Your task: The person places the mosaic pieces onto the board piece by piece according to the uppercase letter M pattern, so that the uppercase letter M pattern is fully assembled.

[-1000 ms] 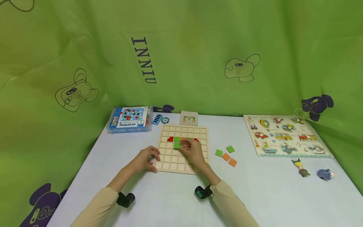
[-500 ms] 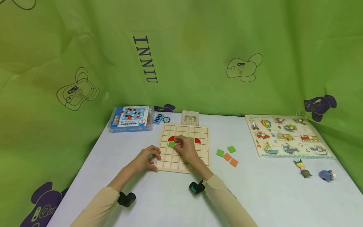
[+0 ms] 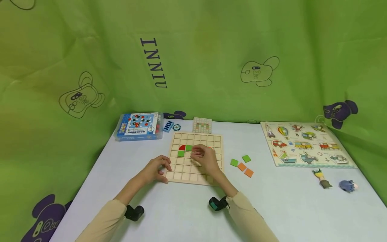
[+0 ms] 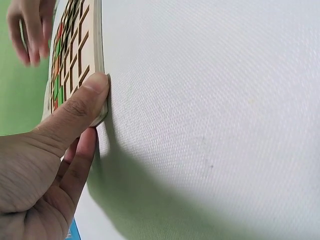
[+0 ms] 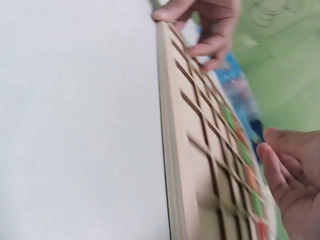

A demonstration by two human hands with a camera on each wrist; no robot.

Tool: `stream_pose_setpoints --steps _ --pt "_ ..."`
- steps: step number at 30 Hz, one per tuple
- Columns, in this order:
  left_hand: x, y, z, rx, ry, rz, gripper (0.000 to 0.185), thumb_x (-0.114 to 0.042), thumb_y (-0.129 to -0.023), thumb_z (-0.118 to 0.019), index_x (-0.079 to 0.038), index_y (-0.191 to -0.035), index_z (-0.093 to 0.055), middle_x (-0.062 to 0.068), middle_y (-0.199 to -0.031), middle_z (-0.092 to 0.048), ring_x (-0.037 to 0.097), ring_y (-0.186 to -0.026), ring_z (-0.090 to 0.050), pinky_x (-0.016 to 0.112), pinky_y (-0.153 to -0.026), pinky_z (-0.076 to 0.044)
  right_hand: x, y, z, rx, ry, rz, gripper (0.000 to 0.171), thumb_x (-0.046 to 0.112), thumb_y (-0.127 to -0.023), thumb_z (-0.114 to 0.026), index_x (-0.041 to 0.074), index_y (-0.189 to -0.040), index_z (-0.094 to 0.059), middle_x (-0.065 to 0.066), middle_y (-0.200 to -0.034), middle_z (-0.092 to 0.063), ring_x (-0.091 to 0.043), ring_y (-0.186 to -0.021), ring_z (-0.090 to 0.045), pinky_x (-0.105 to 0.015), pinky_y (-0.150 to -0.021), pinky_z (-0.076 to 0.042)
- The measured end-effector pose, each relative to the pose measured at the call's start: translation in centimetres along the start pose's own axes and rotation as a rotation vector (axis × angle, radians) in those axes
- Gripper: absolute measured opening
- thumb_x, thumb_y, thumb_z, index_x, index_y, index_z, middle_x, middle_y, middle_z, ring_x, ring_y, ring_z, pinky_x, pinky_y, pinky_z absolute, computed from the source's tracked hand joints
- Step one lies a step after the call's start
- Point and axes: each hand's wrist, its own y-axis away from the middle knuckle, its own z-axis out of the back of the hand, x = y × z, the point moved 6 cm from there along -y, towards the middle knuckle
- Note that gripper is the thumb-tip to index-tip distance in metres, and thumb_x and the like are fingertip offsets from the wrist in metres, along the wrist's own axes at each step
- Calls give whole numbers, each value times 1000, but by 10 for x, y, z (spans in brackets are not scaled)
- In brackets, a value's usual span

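A wooden grid board (image 3: 196, 158) lies flat on the pale blue table (image 3: 181, 215), nearer its far edge than its near edge and a little left of the middle. The board's near-left corner is held by the left hand (image 3: 155, 169); in the left wrist view the thumb (image 4: 82, 102) is pressed against the board's edge (image 4: 97, 55), with the other fingers curled beneath. The right hand (image 3: 205, 159) is held over the middle of the board, its fingers loosely bent; whether anything is pinched in it cannot be told. In the second and third rows from the far edge, a red quarter-round tile (image 3: 182, 147) and two green square tiles (image 3: 181, 153) are seated in cells just left of the right hand.

On the table just right of the board, two green tiles (image 3: 234, 162) and two orange tiles (image 3: 248, 172) lie loose. A pattern card (image 3: 202, 125) is placed just beyond the board's far edge, with a blue game box (image 3: 138, 126) towards the far-left corner. A vehicle peg puzzle (image 3: 305, 144) is set along the right edge, and two small figures (image 3: 323, 179) lie near it.
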Motion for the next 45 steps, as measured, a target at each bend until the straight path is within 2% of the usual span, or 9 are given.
stream_pose_setpoints --steps 4,8,12,16,19,23,32,39,45 --pt "1 1 1 0 1 17 34 3 -61 -86 2 -86 -63 20 -114 -54 36 -105 -51 28 -68 -51 10 24 39 -78 16 -19 29 -12 -77 -72 -13 -104 -63 -27 -96 -67 -35 -84 -67 -30 -71 -56" --pt "1 3 1 6 7 46 33 3 -62 -85 1 -86 -63 20 -115 -54 35 -106 -50 28 -68 -51 5 57 87 -124 51 -63 30 -12 -76 -73 -11 -105 -64 -26 -98 -67 -37 -85 -66 -28 -72 -55" --pt "1 2 0 15 19 56 33 3 -63 -85 2 -87 -63 20 -117 -54 34 -107 -49 27 -70 -51 -10 90 138 -181 231 -146 37 -9 -73 -77 -8 -108 -64 -21 -102 -68 -36 -90 -65 -30 -74 -55" --pt "-1 1 2 13 11 47 33 3 -62 -85 2 -87 -63 20 -116 -54 35 -106 -49 27 -69 -51 -23 112 166 -153 408 -290 40 -5 -72 -79 -7 -109 -62 -22 -104 -66 -34 -92 -63 -32 -75 -55" --pt "-1 1 2 9 -2 37 33 4 -62 -85 2 -86 -62 21 -115 -54 36 -106 -49 27 -68 -51 -30 116 172 -128 455 -327 33 -4 -74 -78 -6 -103 -63 -20 -98 -67 -27 -86 -63 -23 -71 -53" --pt "-1 1 1 12 3 23 33 3 -63 -85 3 -87 -62 21 -116 -53 37 -108 -50 28 -69 -52 -35 115 174 -143 454 -303 24 -5 -75 -77 -4 -96 -65 -14 -89 -69 -14 -74 -60 -14 -64 -49" --pt "-2 0 1 12 12 26 33 3 -63 -85 3 -87 -62 21 -116 -53 37 -108 -49 30 -71 -52 -36 113 172 -157 483 -313 25 1 -74 -80 -1 -95 -67 -10 -84 -68 -10 -69 -57 -14 -61 -46" --pt "-1 0 -1 17 24 37 33 2 -64 -85 3 -88 -62 20 -116 -53 35 -106 -48 30 -70 -52 -25 113 173 -193 395 -248 24 -9 -75 -75 -5 -98 -68 -19 -90 -70 -12 -73 -66 -13 -62 -49" --pt "0 1 -1 7 16 38 33 2 -63 -85 2 -87 -63 19 -116 -54 35 -106 -49 29 -69 -51 -19 98 150 -221 262 -264 23 -8 -77 -74 -7 -99 -68 -21 -95 -70 -14 -77 -68 -13 -66 -50"
